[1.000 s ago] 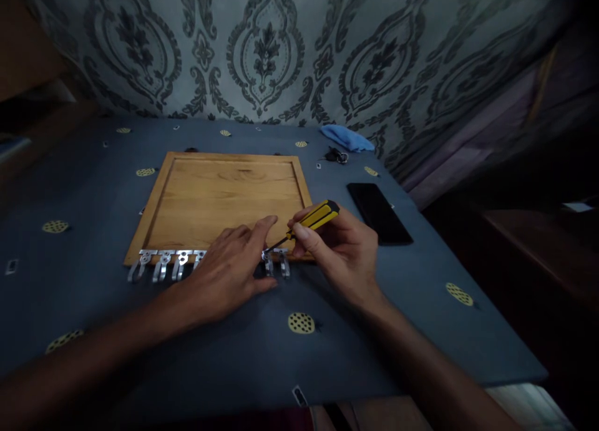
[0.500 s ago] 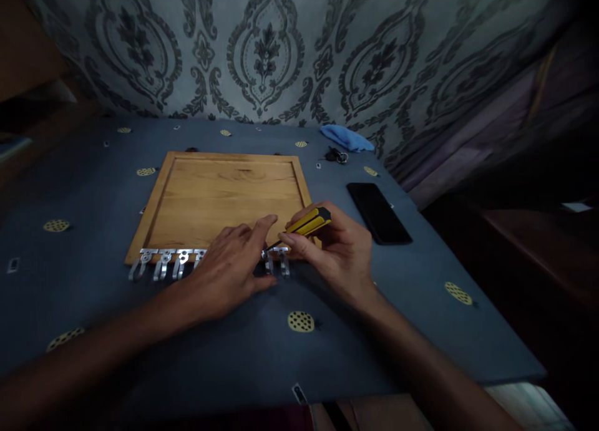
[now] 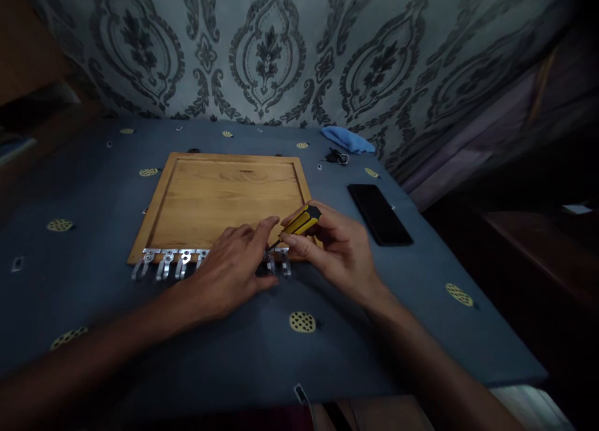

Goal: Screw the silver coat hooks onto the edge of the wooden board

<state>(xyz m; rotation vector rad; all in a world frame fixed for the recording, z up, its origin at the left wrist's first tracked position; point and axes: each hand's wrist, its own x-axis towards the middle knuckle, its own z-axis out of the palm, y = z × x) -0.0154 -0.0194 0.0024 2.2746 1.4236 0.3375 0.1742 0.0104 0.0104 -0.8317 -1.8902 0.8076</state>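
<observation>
A framed wooden board [image 3: 224, 194] lies flat on a blue patterned cloth [image 3: 262, 350]. A metal rack of hooks [image 3: 168, 261] runs along the board's near edge. My left hand [image 3: 231, 270] lies flat over the middle of the rack, fingers stretched toward the board, and hides part of it. My right hand [image 3: 334, 247] grips a yellow and black screwdriver [image 3: 299, 222]. Its thin shaft slants down to the rack's right end, just beside my left fingertips.
A black phone [image 3: 379, 214] lies right of the board. Behind it are a small bunch of keys [image 3: 337, 157] and a folded blue cloth [image 3: 347, 138]. A patterned wall rises at the table's back. The table's right edge drops to a dark floor.
My right hand has turned the screwdriver, and its handle has swung left and lower toward the board. My left hand has stayed on the rack.
</observation>
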